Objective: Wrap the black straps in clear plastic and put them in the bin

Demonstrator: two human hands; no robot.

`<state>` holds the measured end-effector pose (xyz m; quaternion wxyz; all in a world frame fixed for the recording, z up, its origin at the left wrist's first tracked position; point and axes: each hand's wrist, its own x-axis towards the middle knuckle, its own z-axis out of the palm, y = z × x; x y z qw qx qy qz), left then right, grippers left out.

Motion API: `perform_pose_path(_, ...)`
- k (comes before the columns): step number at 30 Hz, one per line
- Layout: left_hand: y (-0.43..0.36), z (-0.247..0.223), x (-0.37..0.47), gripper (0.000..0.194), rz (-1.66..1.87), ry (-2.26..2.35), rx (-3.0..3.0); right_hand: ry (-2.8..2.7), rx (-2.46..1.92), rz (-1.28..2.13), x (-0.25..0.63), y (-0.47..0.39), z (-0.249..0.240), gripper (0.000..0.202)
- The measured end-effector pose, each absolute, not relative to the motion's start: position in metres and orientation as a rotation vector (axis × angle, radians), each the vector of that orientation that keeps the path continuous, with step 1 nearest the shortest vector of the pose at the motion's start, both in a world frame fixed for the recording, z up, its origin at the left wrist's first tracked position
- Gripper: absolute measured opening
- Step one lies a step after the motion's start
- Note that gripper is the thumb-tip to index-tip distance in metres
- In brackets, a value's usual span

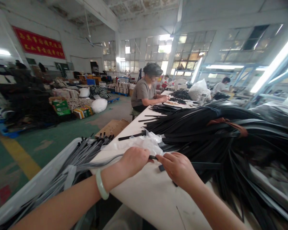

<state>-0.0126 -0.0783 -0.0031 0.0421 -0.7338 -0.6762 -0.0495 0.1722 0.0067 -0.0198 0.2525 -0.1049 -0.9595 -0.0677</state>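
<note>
My left hand (136, 159), with a pale green bangle (101, 185) on its wrist, is closed around a thin grey strip (108, 160) that trails left to a pile of strips. A short black end (153, 157) of the strip shows between my two hands. My right hand (176, 166) pinches that black end with thumb and forefinger. Just behind the hands lies crumpled clear plastic (146, 142) on the white table (144, 195). Long black strips (196, 124), tied with a brown band (228, 124), are heaped on the table to the right.
A white bin (42, 174) holding grey strips (74, 159) stands left of the table, near a cardboard box (112, 127). Across the table's far side a seated person (144, 92) works. A white bag (200, 91) and small dark pieces (181, 95) lie farther back.
</note>
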Motion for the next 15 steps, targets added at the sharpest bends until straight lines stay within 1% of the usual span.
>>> perform_pose_path(3,-0.08,-0.001,-0.011,0.037,-0.16,-2.079,-2.23,-2.607,-0.253,-0.209,0.171,0.004,-0.023,0.029)
perform_pose_path(8,-0.083,-0.007,0.001,0.045,-0.188,-2.061,-2.293,-2.519,-0.222,-0.249,0.175,0.007,-0.024,0.033)
perform_pose_path(12,-0.083,-0.015,0.008,0.053,-0.353,-2.159,-2.328,-2.583,-0.254,-0.198,0.176,0.005,-0.019,0.032)
perform_pose_path(15,-0.082,-0.016,0.008,0.048,-0.468,-2.25,-2.291,-2.611,-0.381,-0.177,0.172,-0.002,-0.021,0.035)
